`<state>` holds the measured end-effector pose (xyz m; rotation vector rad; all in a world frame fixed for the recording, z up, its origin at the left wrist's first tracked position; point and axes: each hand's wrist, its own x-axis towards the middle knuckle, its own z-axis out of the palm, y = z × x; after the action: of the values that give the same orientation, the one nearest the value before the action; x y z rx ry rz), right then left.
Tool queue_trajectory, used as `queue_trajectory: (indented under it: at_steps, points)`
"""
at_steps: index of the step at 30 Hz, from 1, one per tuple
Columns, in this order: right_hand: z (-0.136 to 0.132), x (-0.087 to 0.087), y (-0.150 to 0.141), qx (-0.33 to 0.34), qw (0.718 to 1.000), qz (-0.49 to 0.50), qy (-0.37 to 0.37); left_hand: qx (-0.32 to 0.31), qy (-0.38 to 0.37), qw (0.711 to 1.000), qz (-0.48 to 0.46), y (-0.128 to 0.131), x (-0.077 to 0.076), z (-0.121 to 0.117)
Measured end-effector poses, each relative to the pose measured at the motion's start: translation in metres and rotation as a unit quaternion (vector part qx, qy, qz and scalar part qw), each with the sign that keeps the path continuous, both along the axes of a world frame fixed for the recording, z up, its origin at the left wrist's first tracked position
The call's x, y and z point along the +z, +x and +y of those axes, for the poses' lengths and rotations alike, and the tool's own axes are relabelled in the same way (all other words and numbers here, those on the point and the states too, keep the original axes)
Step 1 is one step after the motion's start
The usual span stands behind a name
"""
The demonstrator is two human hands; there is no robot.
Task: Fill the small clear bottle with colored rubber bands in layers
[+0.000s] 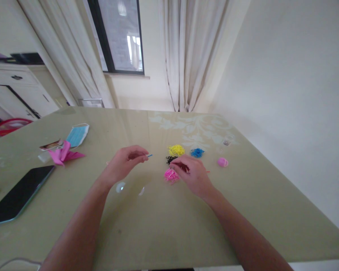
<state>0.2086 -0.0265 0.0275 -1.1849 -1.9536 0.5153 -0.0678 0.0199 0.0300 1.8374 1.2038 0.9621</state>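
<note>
My left hand point(130, 160) is raised over the table, thumb and fingers pinched on a thin blue stick-like piece point(150, 155) whose end pokes out past the fingertips. My right hand point(192, 173) is between the black pile point(171, 159) and the pink pile point(171, 175). Its thumb and forefinger are pressed together, and I cannot make out whether something small is between them. The piles look like small rubber bands. Behind them lie a yellow pile point(176, 150) and a blue pile point(197, 152) of the same kind.
A small pink-purple object point(222, 162) sits right of the piles. On the left are a black-screened phone or tablet point(21, 192), a folded pink paper shape point(64, 153) and a blue face mask point(77, 135). The table point(164, 229) meets a wall on the right.
</note>
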Motion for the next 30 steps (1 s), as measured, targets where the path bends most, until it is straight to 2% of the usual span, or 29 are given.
queue_trajectory:
  at_steps: [4,7,11,14,16,18,21,23,25,27,30]
  points:
    - [-0.010,0.006,-0.008,0.024,0.991,0.121,-0.043,-0.060,0.028,0.996,-0.059,0.028,0.015,-0.021]
    - [-0.016,0.012,-0.008,0.046,0.988,0.150,-0.012,-0.102,0.023,0.992,-0.071,0.042,0.020,-0.035]
    - [-0.021,0.023,-0.002,0.052,0.988,0.139,0.045,-0.108,0.022,0.990,-0.089,0.052,0.023,-0.045]
    - [-0.025,0.032,0.003,0.049,0.976,0.209,0.043,-0.093,0.027,0.992,-0.087,0.052,0.021,-0.041]
    - [-0.028,0.038,0.008,0.055,0.956,0.285,0.038,-0.041,0.049,0.997,-0.041,0.048,0.015,-0.032]
    - [-0.030,0.044,0.013,0.060,0.936,0.343,0.051,0.038,0.080,0.995,0.054,0.041,0.006,-0.022]
    - [-0.034,0.049,0.021,0.070,0.917,0.385,0.081,0.125,0.093,0.954,0.256,0.026,-0.016,-0.009]
    - [-0.035,0.050,0.023,0.082,0.910,0.397,0.090,0.151,0.071,0.914,0.371,0.017,-0.032,-0.002]
    - [-0.034,0.050,0.024,0.090,0.902,0.410,0.097,0.167,0.051,0.882,0.437,0.011,-0.045,0.003]
    - [-0.032,0.049,0.024,0.090,0.896,0.423,0.099,0.155,0.060,0.869,0.466,0.007,-0.051,0.009]
    - [-0.026,0.046,0.024,0.074,0.891,0.438,0.092,0.147,0.074,0.867,0.470,0.005,-0.052,0.016]
